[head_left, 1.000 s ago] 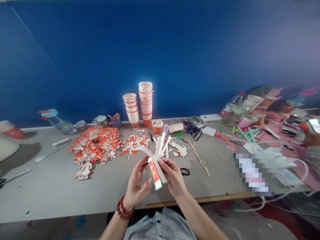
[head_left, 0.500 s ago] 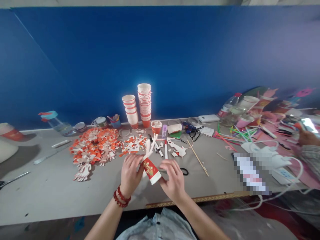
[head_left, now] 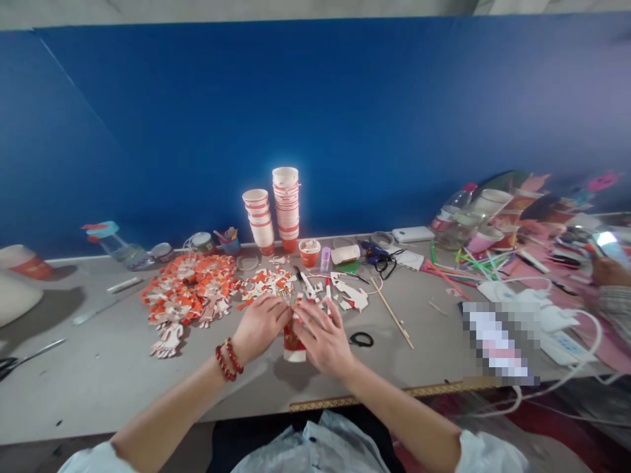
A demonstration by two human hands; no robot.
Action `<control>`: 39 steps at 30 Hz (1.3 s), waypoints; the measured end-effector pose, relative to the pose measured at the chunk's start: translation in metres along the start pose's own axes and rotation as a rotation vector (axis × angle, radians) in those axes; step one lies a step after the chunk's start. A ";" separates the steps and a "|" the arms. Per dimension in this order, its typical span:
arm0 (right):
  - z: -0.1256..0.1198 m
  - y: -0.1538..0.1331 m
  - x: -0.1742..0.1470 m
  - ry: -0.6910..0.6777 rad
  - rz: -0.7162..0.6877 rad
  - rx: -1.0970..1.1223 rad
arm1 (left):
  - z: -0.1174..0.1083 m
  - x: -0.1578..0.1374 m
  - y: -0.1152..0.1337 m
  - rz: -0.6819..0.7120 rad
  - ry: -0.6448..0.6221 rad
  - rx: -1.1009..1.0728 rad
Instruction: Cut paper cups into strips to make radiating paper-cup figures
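Note:
A red paper cup (head_left: 294,343) with a gold print and a white rim is between my hands, rim toward me, over the near part of the table. My left hand (head_left: 262,323) grips its far end from the left, fingers bent. From the right, my right hand (head_left: 321,334) lays its fingers across the cup's upper side and presses on it. Both hands cover most of the far end, so the white strips there are hidden. Just right of my right hand lies a black ring (head_left: 361,339).
Cut red-and-white paper pieces (head_left: 190,286) are heaped on the left. Stacked paper cups (head_left: 286,210) stand by the blue wall. A wooden stick (head_left: 393,313), a blue glue gun (head_left: 374,253) and a power strip (head_left: 562,341) lie rightward. Another person's hand (head_left: 610,270) is at far right.
The cup has turned from slanting to nearly straight toward me. My right hand has moved left and up onto it, and my left hand has turned over its far end.

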State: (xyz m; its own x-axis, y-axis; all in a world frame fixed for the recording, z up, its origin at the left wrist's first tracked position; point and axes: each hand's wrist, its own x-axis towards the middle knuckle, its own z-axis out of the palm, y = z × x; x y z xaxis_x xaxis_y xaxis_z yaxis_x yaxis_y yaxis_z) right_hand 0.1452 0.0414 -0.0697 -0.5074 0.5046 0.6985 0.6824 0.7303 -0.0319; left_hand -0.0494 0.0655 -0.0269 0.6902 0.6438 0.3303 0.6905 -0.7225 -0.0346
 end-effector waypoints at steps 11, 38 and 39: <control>0.019 -0.027 -0.045 -0.160 -0.011 0.114 | 0.038 -0.058 0.031 -0.240 -0.036 -0.094; 0.022 -0.018 -0.035 -0.213 -0.085 0.211 | 0.040 -0.081 0.012 -0.106 0.037 -0.458; 0.021 -0.018 -0.034 -0.215 -0.070 0.223 | 0.039 -0.078 0.014 -0.165 0.049 -0.499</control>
State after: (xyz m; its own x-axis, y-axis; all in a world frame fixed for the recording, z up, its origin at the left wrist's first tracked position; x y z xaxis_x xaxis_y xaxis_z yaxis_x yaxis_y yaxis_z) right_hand 0.1390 0.0212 -0.1078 -0.6651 0.5181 0.5378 0.5220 0.8376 -0.1614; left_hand -0.0848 0.0154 -0.0901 0.5620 0.7552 0.3373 0.5941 -0.6524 0.4706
